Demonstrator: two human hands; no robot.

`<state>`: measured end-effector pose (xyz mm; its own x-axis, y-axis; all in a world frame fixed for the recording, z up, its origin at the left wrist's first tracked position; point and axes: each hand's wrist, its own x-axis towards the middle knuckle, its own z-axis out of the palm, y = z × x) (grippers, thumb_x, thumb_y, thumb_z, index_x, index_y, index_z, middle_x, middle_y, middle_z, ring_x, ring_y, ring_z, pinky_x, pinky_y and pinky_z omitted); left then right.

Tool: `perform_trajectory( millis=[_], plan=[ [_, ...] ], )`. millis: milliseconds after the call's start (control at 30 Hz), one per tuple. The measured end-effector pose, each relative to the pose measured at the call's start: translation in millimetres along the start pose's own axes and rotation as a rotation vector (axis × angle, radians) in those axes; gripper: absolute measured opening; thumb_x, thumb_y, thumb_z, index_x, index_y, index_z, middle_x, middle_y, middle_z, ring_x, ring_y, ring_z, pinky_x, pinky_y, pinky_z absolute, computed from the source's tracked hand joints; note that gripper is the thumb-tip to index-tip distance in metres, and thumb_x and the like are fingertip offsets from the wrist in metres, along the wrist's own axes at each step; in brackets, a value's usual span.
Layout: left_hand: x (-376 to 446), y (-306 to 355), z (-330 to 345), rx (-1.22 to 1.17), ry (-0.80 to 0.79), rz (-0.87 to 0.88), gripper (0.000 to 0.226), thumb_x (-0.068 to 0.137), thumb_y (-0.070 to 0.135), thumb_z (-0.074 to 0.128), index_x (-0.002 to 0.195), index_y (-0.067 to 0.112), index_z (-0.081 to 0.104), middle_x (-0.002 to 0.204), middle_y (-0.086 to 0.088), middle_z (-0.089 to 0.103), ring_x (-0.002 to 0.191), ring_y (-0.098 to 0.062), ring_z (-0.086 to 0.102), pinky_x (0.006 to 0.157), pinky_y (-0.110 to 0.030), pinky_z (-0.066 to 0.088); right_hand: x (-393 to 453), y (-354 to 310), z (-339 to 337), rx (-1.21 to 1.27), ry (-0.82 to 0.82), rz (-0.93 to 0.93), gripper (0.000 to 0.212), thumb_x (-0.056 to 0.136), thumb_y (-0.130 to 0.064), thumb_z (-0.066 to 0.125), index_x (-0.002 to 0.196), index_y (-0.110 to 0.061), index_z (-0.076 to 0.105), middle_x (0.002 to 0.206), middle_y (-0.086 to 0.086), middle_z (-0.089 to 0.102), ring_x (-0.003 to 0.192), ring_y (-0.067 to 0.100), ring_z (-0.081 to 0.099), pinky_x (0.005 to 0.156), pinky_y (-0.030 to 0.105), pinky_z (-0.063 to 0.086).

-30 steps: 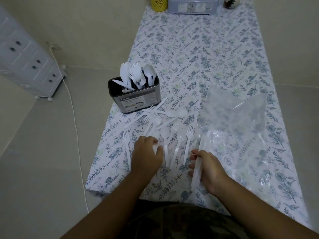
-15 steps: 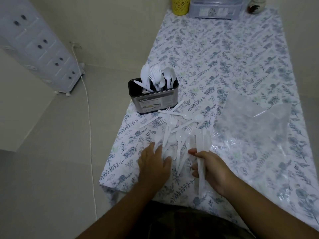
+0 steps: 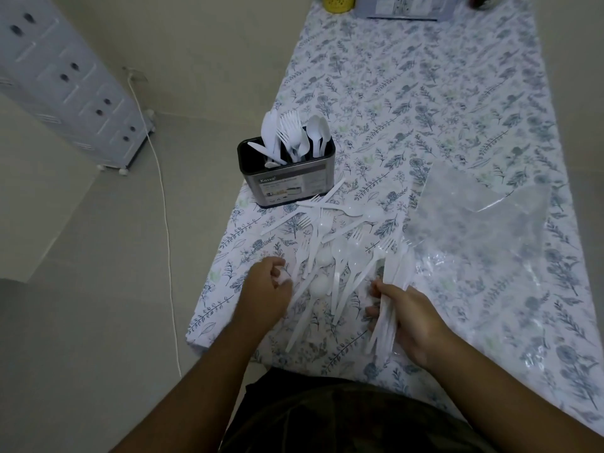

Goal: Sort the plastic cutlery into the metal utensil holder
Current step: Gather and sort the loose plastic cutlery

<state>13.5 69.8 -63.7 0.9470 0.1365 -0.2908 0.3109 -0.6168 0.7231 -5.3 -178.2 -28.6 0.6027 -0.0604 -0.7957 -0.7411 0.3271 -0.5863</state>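
A metal utensil holder (image 3: 287,181) stands near the table's left edge, holding several white knives, forks and spoons in separate compartments. In front of it, several loose white plastic forks and spoons (image 3: 340,256) lie in a heap on the floral tablecloth. My left hand (image 3: 266,294) curls its fingers round a white piece at the left of the heap; most of that piece is hidden by the fingers. My right hand (image 3: 408,318) grips a bundle of white plastic knives (image 3: 390,299) at the right of the heap.
A crumpled clear plastic bag (image 3: 483,217) lies to the right of the heap. A yellow cup (image 3: 338,1) and a grey box (image 3: 405,6) stand at the table's far end. A white drawer unit (image 3: 65,83) and a cable (image 3: 163,223) are on the floor at left.
The loose cutlery has been pushed closer together. My left hand has curled round a white piece. My right hand still grips its bundle, now lying more over the table.
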Motion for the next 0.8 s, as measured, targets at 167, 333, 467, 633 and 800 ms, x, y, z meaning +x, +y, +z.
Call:
perform_trajectory(
  millis=[167, 333, 467, 633, 800],
  plan=[
    [-19, -8, 20, 0.199, -0.105, 0.149, 0.062, 0.082, 0.036, 0.076, 0.135, 0.028, 0.045, 0.112, 0.004, 0.043, 0.101, -0.01, 0.046, 0.089, -0.025, 0.044, 2, -3, 8, -0.016, 0.0, -0.041, 0.02, 0.096, -0.016, 0.066, 0.114, -0.008, 0.069, 0.098, 0.013, 0.073, 0.076, 0.029, 0.07, 0.08, 0.05, 0.06],
    [-12, -2, 21, 0.17, -0.036, 0.098, 0.05, 0.09, 0.036, 0.067, 0.134, 0.024, 0.048, 0.099, 0.006, 0.049, 0.09, -0.011, 0.051, 0.076, -0.027, 0.044, 6, -7, 9, -0.063, -0.133, 0.017, 0.024, 0.096, -0.018, 0.064, 0.117, -0.007, 0.071, 0.103, 0.012, 0.07, 0.079, 0.027, 0.066, 0.076, 0.045, 0.058],
    [1, 10, 25, 0.217, 0.056, 0.189, 0.043, 0.091, 0.04, 0.058, 0.13, 0.022, 0.053, 0.108, 0.005, 0.053, 0.104, -0.014, 0.052, 0.086, -0.032, 0.048, 4, -7, 7, 0.042, -0.114, 0.02, 0.021, 0.099, -0.019, 0.06, 0.107, -0.004, 0.072, 0.101, 0.01, 0.075, 0.073, 0.024, 0.065, 0.074, 0.044, 0.056],
    [31, 46, 40, 0.468, -0.079, 0.3, 0.067, 0.094, 0.042, 0.052, 0.152, 0.016, 0.033, 0.16, -0.007, 0.027, 0.147, -0.026, 0.021, 0.119, -0.048, 0.023, 3, -4, -3, 0.067, -0.061, 0.038, 0.022, 0.1, -0.032, 0.061, 0.1, -0.01, 0.064, 0.064, 0.005, 0.054, 0.058, 0.022, 0.054, 0.07, 0.042, 0.049],
    [33, 53, 55, 0.628, -0.141, 0.22, 0.069, 0.098, 0.047, 0.041, 0.155, 0.014, 0.022, 0.166, -0.011, 0.004, 0.152, -0.03, 0.004, 0.119, -0.052, 0.014, 2, -4, -7, -0.025, -0.057, -0.012, 0.021, 0.1, -0.03, 0.061, 0.105, -0.009, 0.064, 0.066, 0.003, 0.055, 0.059, 0.019, 0.053, 0.059, 0.032, 0.049]
  ],
)
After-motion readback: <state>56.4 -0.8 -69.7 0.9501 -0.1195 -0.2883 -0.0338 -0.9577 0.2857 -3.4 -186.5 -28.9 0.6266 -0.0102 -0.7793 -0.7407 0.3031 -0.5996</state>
